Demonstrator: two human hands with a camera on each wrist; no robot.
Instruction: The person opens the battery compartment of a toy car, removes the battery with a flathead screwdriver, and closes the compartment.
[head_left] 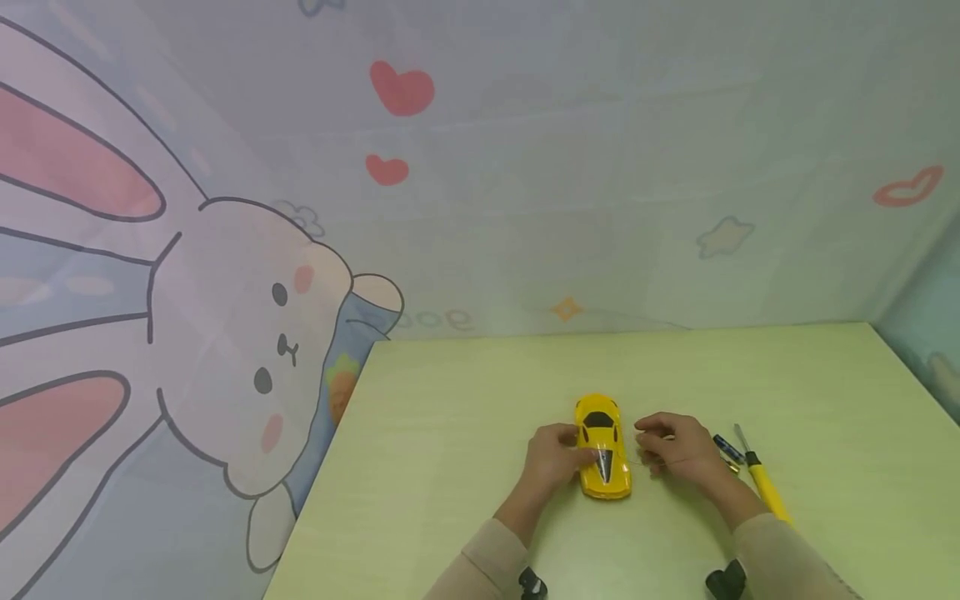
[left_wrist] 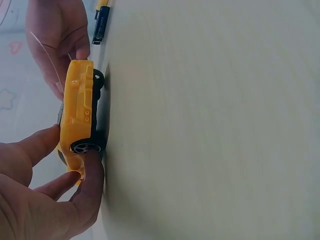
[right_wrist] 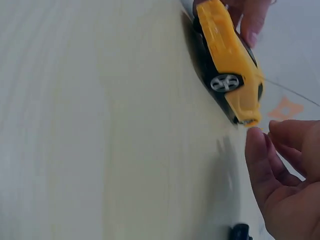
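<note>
A yellow toy car (head_left: 613, 479) with dark windows sits on the table. My left hand (head_left: 551, 458) grips its left side, the thumb on top and fingers by a wheel (left_wrist: 86, 148) in the left wrist view. From the car's top a thin wire (right_wrist: 290, 91) sticks out; in the head view it stretches rightward across my right hand (head_left: 678, 450). That hand hovers just right of the car with loosely bent fingers and nothing visible between them. Its thumb and fingertips (right_wrist: 256, 140) come near one end of the car in the right wrist view.
Right of my right hand lies a screwdriver (head_left: 768, 492) with a yellow and black handle. Beside it are a dark battery (head_left: 727, 449) and a gold-coloured battery end (head_left: 732, 467), partly behind the hand. A cloth with a rabbit print (head_left: 225, 333) hangs behind the pale table (head_left: 450, 417).
</note>
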